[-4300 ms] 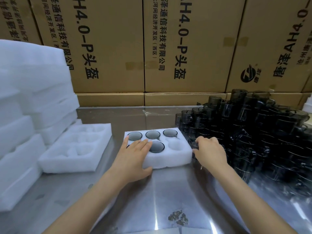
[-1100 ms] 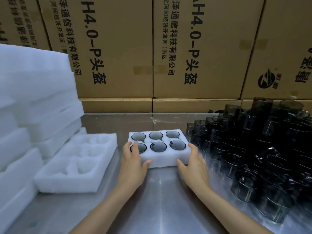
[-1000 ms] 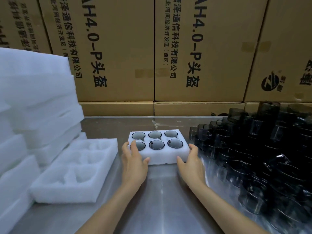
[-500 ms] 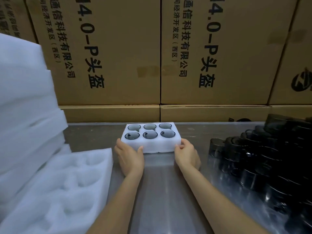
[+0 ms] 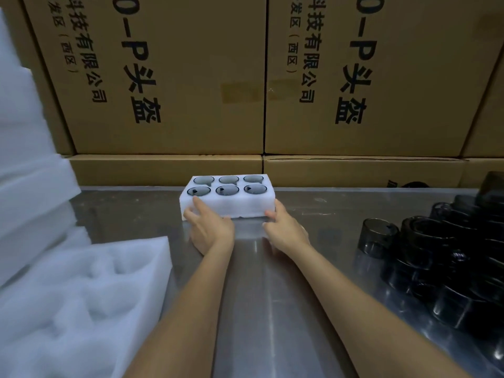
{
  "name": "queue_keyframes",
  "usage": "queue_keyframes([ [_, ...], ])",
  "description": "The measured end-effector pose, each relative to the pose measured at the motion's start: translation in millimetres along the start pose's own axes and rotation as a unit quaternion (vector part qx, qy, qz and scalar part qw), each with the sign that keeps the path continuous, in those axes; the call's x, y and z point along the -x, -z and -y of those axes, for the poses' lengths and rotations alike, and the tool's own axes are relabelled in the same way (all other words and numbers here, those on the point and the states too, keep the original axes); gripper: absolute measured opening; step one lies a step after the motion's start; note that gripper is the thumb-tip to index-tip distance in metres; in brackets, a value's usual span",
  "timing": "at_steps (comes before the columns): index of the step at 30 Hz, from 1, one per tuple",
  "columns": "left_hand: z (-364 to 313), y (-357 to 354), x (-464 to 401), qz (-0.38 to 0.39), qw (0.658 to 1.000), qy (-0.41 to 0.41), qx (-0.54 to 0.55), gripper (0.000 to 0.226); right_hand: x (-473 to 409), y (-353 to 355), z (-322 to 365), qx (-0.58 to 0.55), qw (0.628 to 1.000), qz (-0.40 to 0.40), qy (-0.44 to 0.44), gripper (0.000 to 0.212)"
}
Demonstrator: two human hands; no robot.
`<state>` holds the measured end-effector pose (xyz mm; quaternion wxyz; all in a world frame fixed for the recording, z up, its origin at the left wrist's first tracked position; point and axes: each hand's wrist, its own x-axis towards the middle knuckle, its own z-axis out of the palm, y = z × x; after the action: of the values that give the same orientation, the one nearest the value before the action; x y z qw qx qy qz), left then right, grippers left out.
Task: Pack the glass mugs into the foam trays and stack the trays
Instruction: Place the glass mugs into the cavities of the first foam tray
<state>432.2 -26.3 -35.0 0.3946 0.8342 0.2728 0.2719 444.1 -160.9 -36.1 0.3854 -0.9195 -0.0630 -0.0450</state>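
A white foam tray (image 5: pixel 245 205) stands far back on the steel table (image 5: pixel 313 211), close to the cardboard boxes. Every one of its six pockets holds a dark glass mug (image 5: pixel 228 189). My left hand (image 5: pixel 210 227) presses straight fingers against the tray's near wall at the left, the index tip reaching the top edge. My right hand (image 5: pixel 286 230) touches the tray's near right corner, thumb on the front wall and fingers along the side. A heap of loose dark glass mugs (image 5: pixel 450 255) fills the right of the table.
An empty foam tray (image 5: pixel 81 296) lies at the near left. Behind it rises a tall stack of white foam trays (image 5: pixel 30 200). Large printed cardboard boxes (image 5: pixel 169 77) wall off the back of the table.
The last pocket got its mug, then both hands came to the tray's near side and slid it away from me toward the boxes. I have leaned in closer.
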Motion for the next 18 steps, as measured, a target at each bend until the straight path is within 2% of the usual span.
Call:
queue_keyframes([
  [5, -0.8, -7.7, -4.0, 0.056, 0.998, -0.028, -0.032, 0.071, -14.4, -4.7, 1.5, 0.045, 0.999, 0.018, 0.021, 0.066],
  [10, -0.6, -13.6, -9.9, 0.089, 0.991, -0.035, -0.088, 0.078, -25.8, -8.7, -0.9, 0.016, 1.000, 0.007, 0.010, 0.065],
  [15, -0.6, -13.6, -16.8, 0.083, 0.993, -0.021, -0.076, 0.077, -29.8, -8.9, -4.3, -0.011, 0.999, -0.034, 0.003, 0.050],
  [18, -1.6, -14.4, -17.3, 0.065, 0.996, -0.016, -0.066, 0.078, -29.8, -9.1, -4.3, 0.038, 0.999, -0.001, 0.008, 0.060],
])
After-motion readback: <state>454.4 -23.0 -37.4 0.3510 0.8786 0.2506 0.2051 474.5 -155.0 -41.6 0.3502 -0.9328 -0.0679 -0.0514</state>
